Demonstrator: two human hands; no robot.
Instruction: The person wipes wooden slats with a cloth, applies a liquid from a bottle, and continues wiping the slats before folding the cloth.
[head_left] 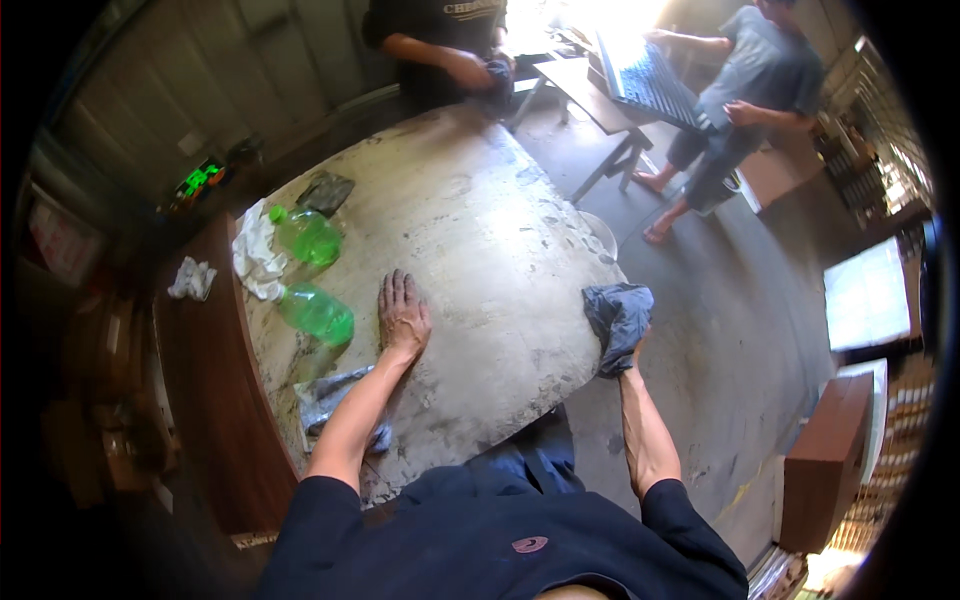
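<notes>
My left hand (pixel 404 318) lies flat on the worn, pale tabletop (pixel 470 260), its darkened fingers stretched toward the far side. At the table's right edge my right hand (pixel 636 358) grips a crumpled grey-blue rag (pixel 618 312), which hides most of the fingers. Left of my left hand, a green plastic bottle (pixel 318 314) lies on its side. Farther off is a second green bottle (pixel 308 236), tilted beside a bunched white cloth (pixel 257 250). A grey cloth (pixel 340 402) rests partly under my left forearm. Near the far left edge sits a dark folded rag (pixel 326 192).
A reddish-brown board (pixel 208 380) runs along the table's left side, with a white crumpled cloth (pixel 192 279) on it. Across the table stands a person (pixel 440 50). Another person (pixel 755 90) handles a dark ribbed panel (pixel 640 80) over a trestle (pixel 585 95). A brown box (pixel 828 460) stands right.
</notes>
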